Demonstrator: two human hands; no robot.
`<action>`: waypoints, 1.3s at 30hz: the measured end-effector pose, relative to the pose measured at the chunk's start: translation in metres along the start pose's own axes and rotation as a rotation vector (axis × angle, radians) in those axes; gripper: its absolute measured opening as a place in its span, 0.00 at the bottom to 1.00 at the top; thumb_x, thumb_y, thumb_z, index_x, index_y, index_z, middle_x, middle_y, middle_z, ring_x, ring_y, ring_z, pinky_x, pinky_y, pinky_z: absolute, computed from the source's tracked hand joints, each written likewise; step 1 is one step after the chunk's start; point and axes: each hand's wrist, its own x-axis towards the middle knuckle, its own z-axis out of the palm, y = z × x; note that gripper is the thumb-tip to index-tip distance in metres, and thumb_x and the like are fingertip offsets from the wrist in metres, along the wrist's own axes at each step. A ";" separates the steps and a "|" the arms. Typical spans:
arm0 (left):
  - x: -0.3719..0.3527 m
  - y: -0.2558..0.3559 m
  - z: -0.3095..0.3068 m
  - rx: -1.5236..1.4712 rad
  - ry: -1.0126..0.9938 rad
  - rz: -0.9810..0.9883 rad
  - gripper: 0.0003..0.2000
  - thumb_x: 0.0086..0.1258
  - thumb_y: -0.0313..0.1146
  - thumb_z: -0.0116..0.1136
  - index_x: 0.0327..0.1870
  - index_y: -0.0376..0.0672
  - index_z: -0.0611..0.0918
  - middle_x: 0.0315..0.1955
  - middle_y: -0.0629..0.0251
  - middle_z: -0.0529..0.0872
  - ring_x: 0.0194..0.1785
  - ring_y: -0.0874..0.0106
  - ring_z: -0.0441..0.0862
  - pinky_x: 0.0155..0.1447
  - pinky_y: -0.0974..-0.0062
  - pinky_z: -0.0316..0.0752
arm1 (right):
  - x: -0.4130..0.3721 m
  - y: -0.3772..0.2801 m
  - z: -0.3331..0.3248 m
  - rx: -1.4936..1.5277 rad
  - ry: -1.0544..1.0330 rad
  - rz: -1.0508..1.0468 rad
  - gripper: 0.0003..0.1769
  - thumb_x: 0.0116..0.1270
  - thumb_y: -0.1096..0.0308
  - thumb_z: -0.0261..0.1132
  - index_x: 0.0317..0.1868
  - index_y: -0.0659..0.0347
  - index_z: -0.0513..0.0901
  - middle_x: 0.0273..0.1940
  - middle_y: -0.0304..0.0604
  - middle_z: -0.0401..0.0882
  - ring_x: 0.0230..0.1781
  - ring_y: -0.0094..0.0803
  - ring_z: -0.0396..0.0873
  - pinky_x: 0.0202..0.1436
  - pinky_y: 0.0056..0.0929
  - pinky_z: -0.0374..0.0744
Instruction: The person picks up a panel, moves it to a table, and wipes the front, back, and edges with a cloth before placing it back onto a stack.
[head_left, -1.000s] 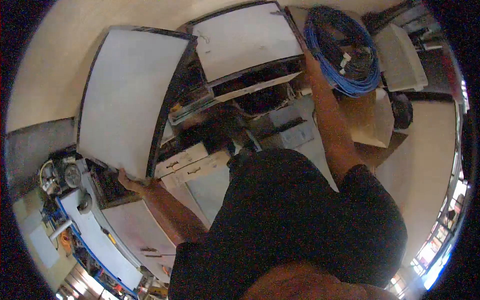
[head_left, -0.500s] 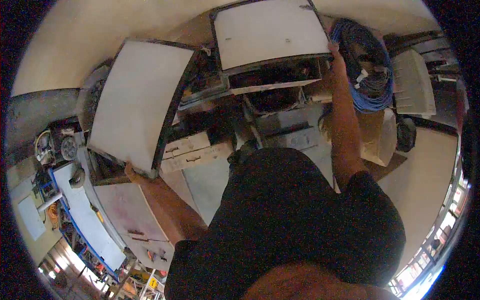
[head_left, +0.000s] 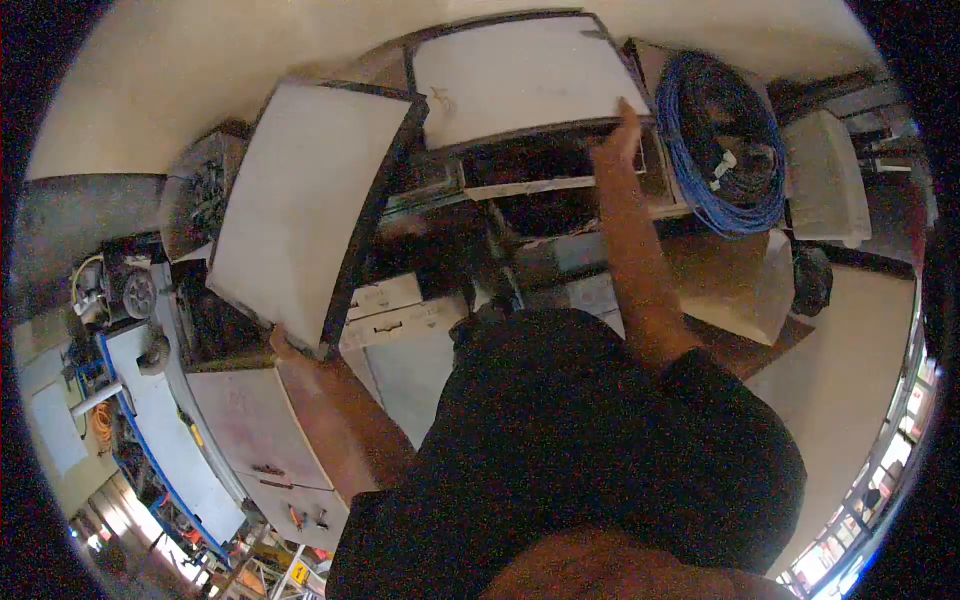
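Beige wall (head_left: pixel 110 110) at the back, upper left. Pale cabinet (head_left: pixel 245 415) lower left, dark handles on its front. Left panel (head_left: pixel 300 200): white face, dark edges, tilted, lower corner toward the person. Right panel (head_left: pixel 525 80): also white with dark edges, nearly level, set higher, near the left one; dark open space directly under it. White bench top (head_left: pixel 180 425) with a blue edge, far left, past the cabinet. Cardboard box (head_left: pixel 740 275) to the right, just below the blue cable coil (head_left: pixel 690 200). White bin (head_left: pixel 825 180) just beside the coil.

Hands well apart, one per panel. Left hand (head_left: pixel 292 345) clamped on the bottom edge of the left panel, near its lower corner. Right hand (head_left: pixel 622 140) up at the right panel's lower right corner, fingers raised over the face; blurred, can't tell if it grips. Smallest: grey wheel (head_left: pixel 138 293), far left above the bench top.
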 end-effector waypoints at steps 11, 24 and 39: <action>0.039 0.018 0.016 -0.955 -0.032 -1.177 0.22 0.59 0.41 0.59 0.54 0.42 0.74 0.48 0.58 0.77 0.51 0.62 0.74 0.51 0.63 0.73 | -0.108 -0.190 -0.174 -0.198 0.383 -0.595 0.29 0.59 0.50 0.56 0.54 0.63 0.74 0.53 0.51 0.74 0.53 0.51 0.72 0.57 0.53 0.71; 0.046 0.010 0.358 -0.993 -0.590 -1.067 0.13 0.59 0.37 0.57 0.41 0.41 0.78 0.37 0.63 0.81 0.39 0.69 0.78 0.44 0.70 0.74 | -0.238 -0.200 -0.283 -0.154 0.571 -0.776 0.35 0.62 0.47 0.49 0.63 0.64 0.67 0.61 0.54 0.67 0.60 0.52 0.69 0.60 0.56 0.72; 0.049 -0.017 0.469 -0.282 -0.748 -0.387 0.21 0.62 0.45 0.53 0.48 0.38 0.75 0.43 0.55 0.79 0.45 0.61 0.77 0.50 0.64 0.72 | -0.237 -0.167 -0.385 0.247 0.635 -0.635 0.35 0.57 0.47 0.59 0.61 0.60 0.69 0.61 0.51 0.67 0.59 0.52 0.67 0.63 0.56 0.68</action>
